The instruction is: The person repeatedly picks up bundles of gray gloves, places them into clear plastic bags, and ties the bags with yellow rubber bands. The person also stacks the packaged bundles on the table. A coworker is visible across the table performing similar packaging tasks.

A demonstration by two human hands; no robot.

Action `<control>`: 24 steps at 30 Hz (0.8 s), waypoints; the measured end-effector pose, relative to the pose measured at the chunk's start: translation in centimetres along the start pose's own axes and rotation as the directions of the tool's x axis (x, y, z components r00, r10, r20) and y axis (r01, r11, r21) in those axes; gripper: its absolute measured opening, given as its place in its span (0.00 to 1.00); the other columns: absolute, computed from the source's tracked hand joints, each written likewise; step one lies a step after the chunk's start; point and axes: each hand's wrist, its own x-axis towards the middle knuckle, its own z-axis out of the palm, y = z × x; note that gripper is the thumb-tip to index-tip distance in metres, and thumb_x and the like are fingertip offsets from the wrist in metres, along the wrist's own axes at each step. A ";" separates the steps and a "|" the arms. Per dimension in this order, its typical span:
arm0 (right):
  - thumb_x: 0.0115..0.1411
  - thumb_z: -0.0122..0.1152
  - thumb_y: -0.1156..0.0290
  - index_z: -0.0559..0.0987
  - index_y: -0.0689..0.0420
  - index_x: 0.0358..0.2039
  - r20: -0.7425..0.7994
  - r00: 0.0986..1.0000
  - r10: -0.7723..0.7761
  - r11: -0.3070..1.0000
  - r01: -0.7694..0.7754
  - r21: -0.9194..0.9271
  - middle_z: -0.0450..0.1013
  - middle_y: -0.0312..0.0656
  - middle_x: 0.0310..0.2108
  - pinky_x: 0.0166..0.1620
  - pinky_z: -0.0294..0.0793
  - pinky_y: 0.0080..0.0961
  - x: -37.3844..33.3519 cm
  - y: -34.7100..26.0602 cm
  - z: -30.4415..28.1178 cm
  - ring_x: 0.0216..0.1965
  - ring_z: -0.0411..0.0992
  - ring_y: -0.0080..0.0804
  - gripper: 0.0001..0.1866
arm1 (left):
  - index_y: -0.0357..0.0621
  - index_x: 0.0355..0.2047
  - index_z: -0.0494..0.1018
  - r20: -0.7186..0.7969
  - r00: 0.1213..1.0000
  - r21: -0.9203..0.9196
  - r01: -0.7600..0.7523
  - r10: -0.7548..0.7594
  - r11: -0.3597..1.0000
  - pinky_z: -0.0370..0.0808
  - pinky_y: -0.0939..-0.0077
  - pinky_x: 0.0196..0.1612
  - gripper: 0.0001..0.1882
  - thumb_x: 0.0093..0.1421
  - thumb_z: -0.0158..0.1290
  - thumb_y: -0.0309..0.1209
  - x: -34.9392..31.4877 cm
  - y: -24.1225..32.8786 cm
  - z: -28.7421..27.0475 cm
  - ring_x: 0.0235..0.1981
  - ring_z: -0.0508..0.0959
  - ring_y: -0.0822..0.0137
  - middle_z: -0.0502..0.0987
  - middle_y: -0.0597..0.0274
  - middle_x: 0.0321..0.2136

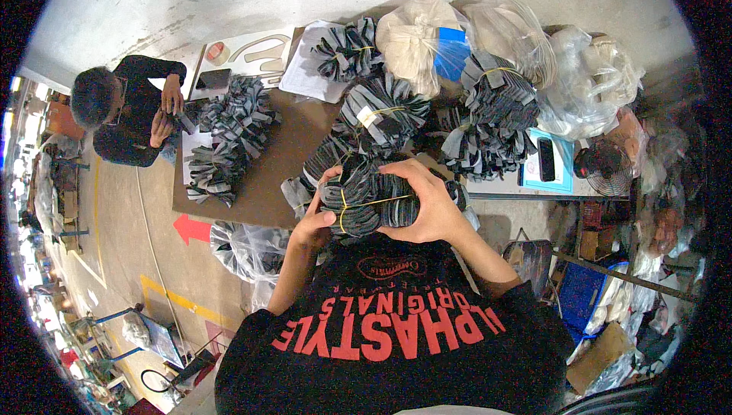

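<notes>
Close to my chest, at the table's near edge, I hold a bundle of dark grey and black fabric strips (352,203) bound with thin yellow bands. My left hand (313,220) grips its left side, thumb on the near face. Around the right end curls my right hand (427,203), its fingers over the far side. Just beyond lies another tied bundle of strips (385,114). More banded bundles (499,98) are stacked to the right, and a loose-looking pile of strips (236,114) sits at the left.
A person in black (141,110) works at the table's left end. Clear bags of beige material (419,41) line the wall. A phone (546,159) and a small fan (602,165) are at the right. Below the brown tabletop (286,152) hangs a filled plastic bag (248,251).
</notes>
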 end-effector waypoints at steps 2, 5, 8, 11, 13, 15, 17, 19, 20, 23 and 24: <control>0.36 0.80 0.66 0.72 0.57 0.56 0.003 1.000 0.010 1.000 -0.010 0.007 0.73 0.51 0.49 0.55 0.74 0.39 0.0 0.2 0.0 0.50 0.74 0.52 0.43 | 0.45 0.68 0.52 0.032 0.999 -0.008 -0.017 0.017 1.000 0.68 0.60 0.65 0.58 0.40 0.72 0.43 -0.1 0.3 0.3 0.60 0.72 0.57 0.68 0.56 0.59; 0.36 0.80 0.66 0.72 0.57 0.56 0.011 0.999 0.044 0.999 -0.044 0.031 0.73 0.50 0.49 0.55 0.74 0.39 0.0 0.5 0.1 0.50 0.74 0.51 0.43 | 0.45 0.66 0.53 0.069 0.997 0.007 -0.022 0.021 1.000 0.68 0.60 0.65 0.57 0.39 0.72 0.42 -0.1 0.5 0.3 0.60 0.72 0.57 0.68 0.56 0.59; 0.36 0.80 0.67 0.72 0.57 0.56 0.005 0.999 0.042 0.999 -0.043 0.028 0.73 0.51 0.50 0.55 0.73 0.40 0.2 0.6 0.3 0.51 0.73 0.52 0.43 | 0.44 0.69 0.51 0.074 0.997 0.028 0.003 -0.005 1.000 0.67 0.60 0.66 0.60 0.40 0.73 0.48 -0.1 0.2 -0.7 0.61 0.71 0.57 0.66 0.54 0.61; 0.37 0.79 0.68 0.71 0.58 0.57 0.004 0.999 -0.045 0.998 0.045 0.032 0.72 0.51 0.52 0.58 0.71 0.41 0.0 0.2 0.7 0.54 0.71 0.52 0.43 | 0.44 0.73 0.45 0.038 0.998 -0.069 -0.043 0.046 0.997 0.66 0.59 0.67 0.67 0.42 0.70 0.60 0.0 0.5 1.7 0.64 0.69 0.56 0.62 0.51 0.66; 0.37 0.79 0.68 0.71 0.58 0.58 0.053 0.995 -0.089 0.994 0.085 0.064 0.71 0.50 0.52 0.59 0.70 0.41 0.0 0.0 0.4 0.55 0.70 0.52 0.44 | 0.44 0.75 0.40 0.037 0.996 -0.113 -0.080 0.084 0.990 0.63 0.57 0.69 0.73 0.42 0.63 0.73 0.4 -0.9 0.4 0.67 0.65 0.57 0.57 0.49 0.70; 0.38 0.79 0.68 0.68 0.58 0.60 0.124 0.988 -0.091 0.993 0.081 0.082 0.69 0.51 0.56 0.63 0.66 0.41 -0.3 0.0 0.6 0.59 0.67 0.53 0.46 | 0.43 0.74 0.43 0.078 0.995 -0.146 -0.053 0.065 0.988 0.64 0.56 0.68 0.72 0.41 0.62 0.73 0.3 -1.0 0.9 0.67 0.66 0.57 0.59 0.50 0.69; 0.39 0.79 0.68 0.66 0.58 0.62 0.082 0.995 -0.063 0.997 0.059 0.056 0.66 0.53 0.58 0.65 0.64 0.42 0.0 0.5 1.1 0.61 0.65 0.54 0.48 | 0.41 0.74 0.45 0.136 0.989 -0.199 -0.035 0.063 0.979 0.66 0.53 0.67 0.67 0.47 0.60 0.72 0.1 -1.0 1.0 0.64 0.69 0.55 0.61 0.51 0.68; 0.40 0.79 0.67 0.62 0.58 0.66 0.067 0.996 0.051 0.998 -0.050 -0.024 0.60 0.55 0.63 0.67 0.61 0.45 0.2 0.6 1.1 0.64 0.60 0.56 0.52 | 0.42 0.74 0.47 -0.003 1.000 -0.176 -0.024 0.024 0.984 0.67 0.52 0.66 0.61 0.52 0.57 0.69 -0.1 -1.4 -0.2 0.63 0.70 0.53 0.63 0.50 0.67; 0.42 0.81 0.63 0.59 0.58 0.68 0.028 0.998 0.064 0.990 -0.060 -0.126 0.58 0.56 0.64 0.68 0.59 0.46 0.0 1.4 1.2 0.65 0.59 0.58 0.56 | 0.43 0.73 0.48 -0.072 0.997 -0.165 -0.017 0.005 0.986 0.68 0.51 0.65 0.59 0.54 0.56 0.68 -0.1 -1.6 -1.1 0.63 0.71 0.52 0.63 0.49 0.67; 0.48 0.78 0.55 0.56 0.60 0.70 -0.104 0.988 0.115 0.967 -0.136 -0.216 0.57 0.58 0.65 0.68 0.59 0.47 -0.6 2.9 0.6 0.66 0.57 0.59 0.55 | 0.45 0.73 0.51 -0.107 0.994 -0.317 -0.053 0.020 0.947 0.67 0.48 0.65 0.48 0.62 0.51 0.61 1.2 -1.8 -2.7 0.63 0.70 0.49 0.65 0.50 0.66; 0.52 0.75 0.57 0.59 0.60 0.68 -0.144 0.979 0.142 0.960 -0.171 -0.221 0.60 0.57 0.63 0.67 0.60 0.47 -1.1 3.9 0.4 0.64 0.60 0.60 0.49 | 0.47 0.72 0.52 -0.126 0.991 -0.292 -0.089 0.054 0.952 0.67 0.46 0.65 0.45 0.64 0.49 0.59 1.7 -1.3 -2.6 0.64 0.69 0.49 0.65 0.52 0.66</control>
